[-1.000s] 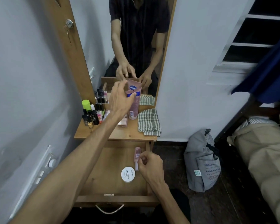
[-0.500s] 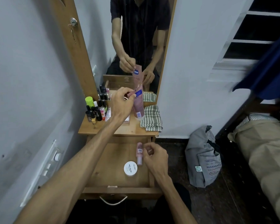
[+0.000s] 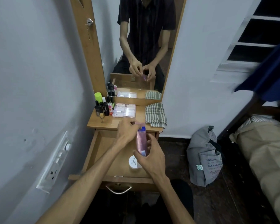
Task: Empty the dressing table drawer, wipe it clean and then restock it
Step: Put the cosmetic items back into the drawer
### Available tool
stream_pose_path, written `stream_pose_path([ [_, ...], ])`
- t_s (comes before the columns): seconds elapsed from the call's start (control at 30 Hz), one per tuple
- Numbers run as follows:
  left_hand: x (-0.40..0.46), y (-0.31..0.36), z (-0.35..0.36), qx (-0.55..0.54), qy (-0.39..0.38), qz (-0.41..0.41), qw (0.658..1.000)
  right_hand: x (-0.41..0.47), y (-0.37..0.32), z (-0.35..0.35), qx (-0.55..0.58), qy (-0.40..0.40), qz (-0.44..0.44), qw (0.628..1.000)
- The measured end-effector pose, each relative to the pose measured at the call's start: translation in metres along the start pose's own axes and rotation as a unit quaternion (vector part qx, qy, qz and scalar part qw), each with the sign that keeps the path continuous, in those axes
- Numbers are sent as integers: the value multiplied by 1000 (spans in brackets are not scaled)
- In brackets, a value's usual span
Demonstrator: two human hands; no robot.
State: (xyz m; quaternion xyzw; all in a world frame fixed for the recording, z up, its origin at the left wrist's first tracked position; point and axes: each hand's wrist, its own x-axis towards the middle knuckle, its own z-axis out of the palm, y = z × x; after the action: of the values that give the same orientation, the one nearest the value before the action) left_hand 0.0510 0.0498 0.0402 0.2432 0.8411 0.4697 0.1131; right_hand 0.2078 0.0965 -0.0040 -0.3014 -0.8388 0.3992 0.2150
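While the open wooden drawer (image 3: 100,152) stands pulled out below the table (image 3: 103,122), both hands hold a pink plastic tube with a blue band (image 3: 141,141) above it. Left hand (image 3: 128,131) has its grip pinched on the tube's top; right hand (image 3: 150,156) has its grip curled round the bottom. Inside the drawer, a round white-lidded jar (image 3: 134,162) sits just beside the right hand.

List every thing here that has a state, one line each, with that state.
Drawer: pulled open.
Pink tube: held over the drawer by both hands.
Left hand: pinches the tube's top end.
Right hand: curled round the tube's lower end.
White jar: lid on, lying in the drawer.
Checked cloth: folded, on the tabletop.
Small bottles: upright, clustered at the tabletop's left.
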Motion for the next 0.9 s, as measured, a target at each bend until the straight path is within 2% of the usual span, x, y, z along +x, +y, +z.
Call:
stream_pose_path([
  [0.2,-21,-31,24,-15,-40,-114,993,-15,6,14,-101,-61,45,992],
  [0.33,-24,-43,38,-51,-21,-155,986,-11,10,22,-156,-78,71,982],
  [0.7,-10,-56,67,-40,-32,-168,984,1,20,40,-299,-100,82,945],
  [0.9,-6,-61,80,-38,-46,-175,983,2,32,37,-312,-90,81,942],
])
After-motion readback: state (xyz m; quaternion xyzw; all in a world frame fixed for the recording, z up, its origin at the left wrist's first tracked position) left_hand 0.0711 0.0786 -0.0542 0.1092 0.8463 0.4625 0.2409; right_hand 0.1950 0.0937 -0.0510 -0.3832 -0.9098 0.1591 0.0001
